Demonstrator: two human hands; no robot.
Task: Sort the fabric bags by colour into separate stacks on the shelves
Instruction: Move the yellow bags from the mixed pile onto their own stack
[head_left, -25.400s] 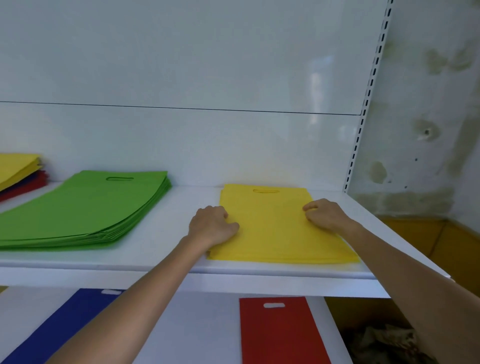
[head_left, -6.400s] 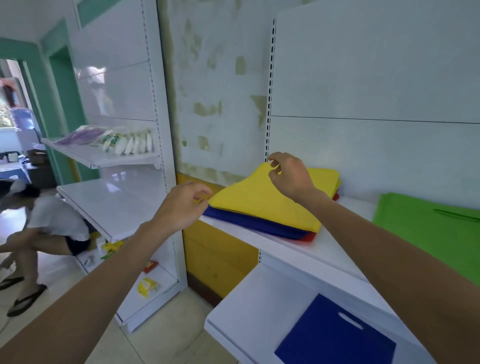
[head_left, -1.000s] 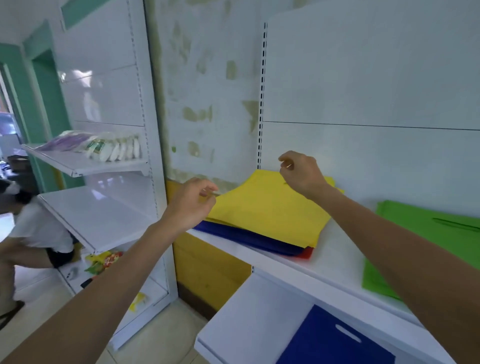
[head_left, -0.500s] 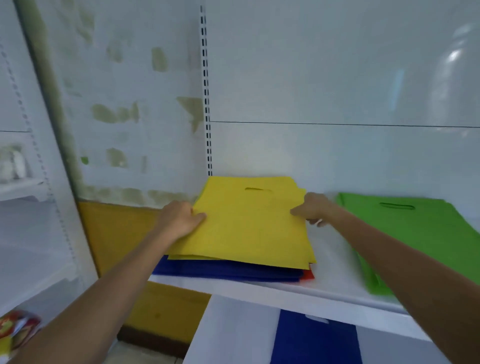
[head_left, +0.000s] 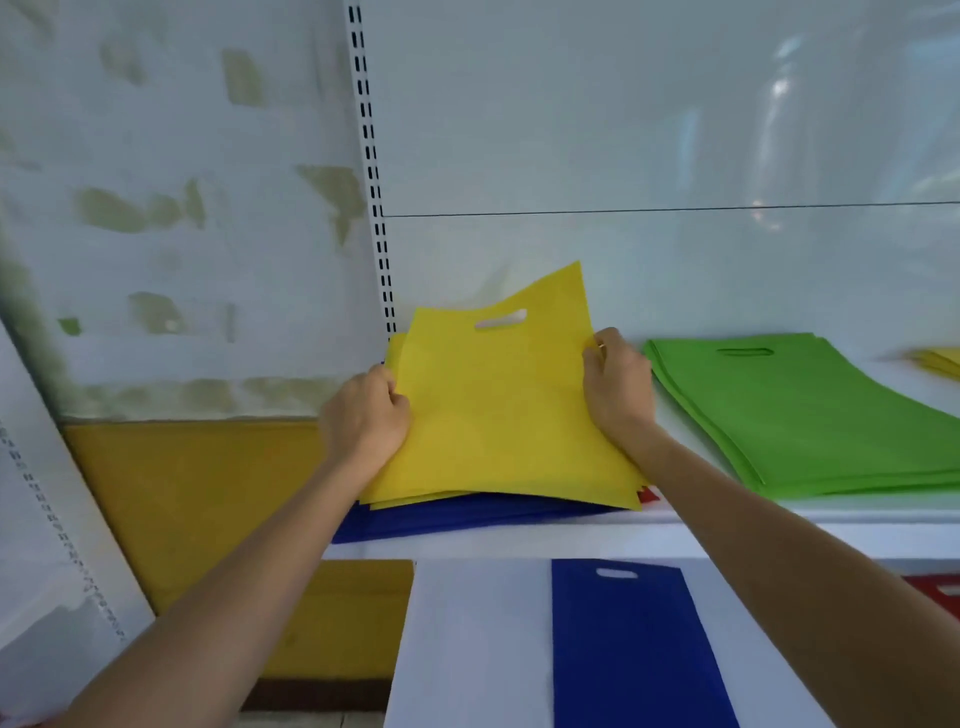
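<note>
Hands, left (head_left: 363, 415) and right (head_left: 615, 387), pinch opposite edges of the yellow bags (head_left: 498, 415) at frame centre, apparently to lift them clear of the blue bags (head_left: 467, 514) beneath

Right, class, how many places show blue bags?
2. A blue pile on the upper shelf, beneath the yellow bags; one blue bag on the lower shelf. Others may be hidden.
</note>
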